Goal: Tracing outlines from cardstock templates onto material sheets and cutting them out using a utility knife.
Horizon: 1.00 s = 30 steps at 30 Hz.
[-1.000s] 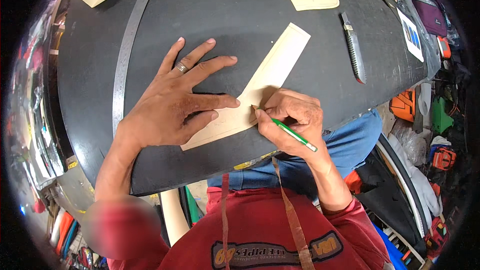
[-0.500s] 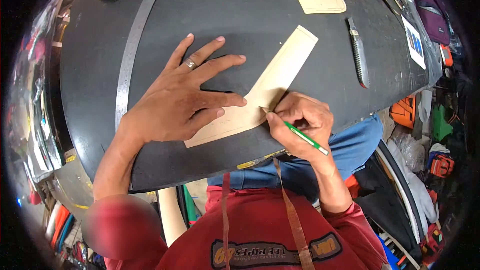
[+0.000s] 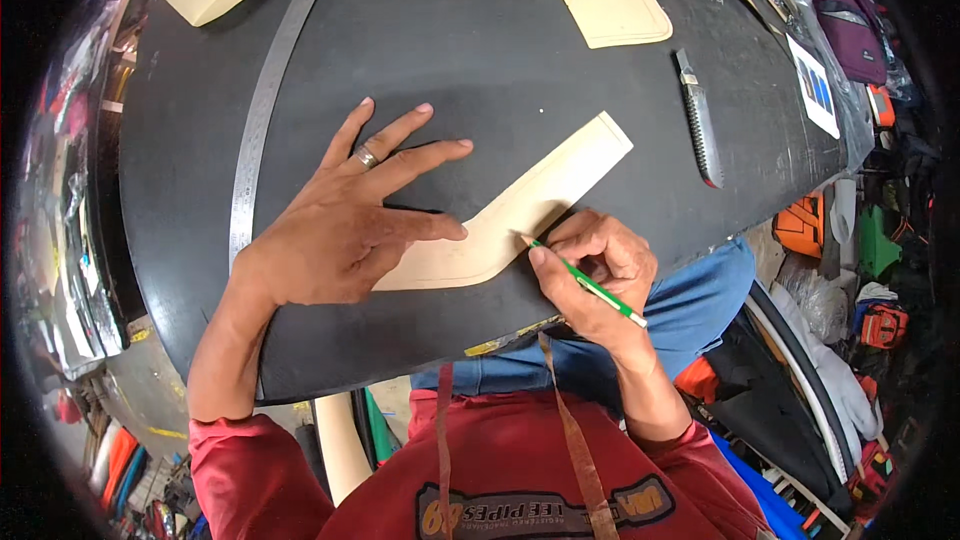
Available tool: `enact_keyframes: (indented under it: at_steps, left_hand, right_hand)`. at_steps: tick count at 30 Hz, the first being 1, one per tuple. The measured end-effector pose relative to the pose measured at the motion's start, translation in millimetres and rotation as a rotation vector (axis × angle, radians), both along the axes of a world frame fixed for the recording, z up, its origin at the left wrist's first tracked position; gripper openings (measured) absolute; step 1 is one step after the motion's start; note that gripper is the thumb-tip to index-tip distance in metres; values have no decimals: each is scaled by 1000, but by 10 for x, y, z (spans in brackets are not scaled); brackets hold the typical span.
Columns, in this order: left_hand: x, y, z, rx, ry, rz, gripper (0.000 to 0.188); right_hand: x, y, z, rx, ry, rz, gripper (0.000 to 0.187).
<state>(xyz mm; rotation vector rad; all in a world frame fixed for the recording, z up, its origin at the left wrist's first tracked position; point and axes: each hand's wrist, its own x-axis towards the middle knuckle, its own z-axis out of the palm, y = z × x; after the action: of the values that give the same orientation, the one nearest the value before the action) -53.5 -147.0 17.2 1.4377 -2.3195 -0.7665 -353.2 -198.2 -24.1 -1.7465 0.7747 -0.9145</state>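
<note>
A cream card pattern piece [image 3: 545, 190], bent like a boomerang and marked with thin pencil lines along its edges, lies flat on the black tabletop [image 3: 420, 50]. Fingers spread wide, my left hand [image 3: 350, 215] rests over the card's left end and hides it, with the index fingertip at the inner bend. A ring circles one of its fingers. Closed round a green pencil [image 3: 600, 292], my right hand [image 3: 600, 275] sits at the card's outer bend. The pencil's tip is on or just above the card; I cannot tell which.
A long steel ruler [image 3: 265, 100] lies left of my left hand. To the right are a utility knife [image 3: 699, 120] with its blade out and a printed sheet [image 3: 814, 87]. More cream card pieces [image 3: 610, 0] lie at the far side. The table's near edge curves before my body.
The card has turned clockwise, its narrow far end swinging down and nearer. My left hand has shifted slightly left over it. The whole view has shifted a little. The pencil stays in my right hand.
</note>
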Motion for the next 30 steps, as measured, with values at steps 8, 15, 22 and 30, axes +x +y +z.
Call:
enact_keyframes:
  at_steps: [8,15,22,30]
  left_hand:
    - [36,-3,8,20,57,-6,58]
    - [46,-3,-11,-1,38,-11,47]
    - [2,4,-25,-26,21,2,30]
    - [-34,9,-89,-85,-12,41,24]
  right_hand:
    - [1,-8,-59,-67,4,-23,23]
    - [0,15,-54,-20,14,-50,23]
    - [79,17,-56,-44,-52,-121,25]
    - [96,53,-59,-31,-38,-170,22]
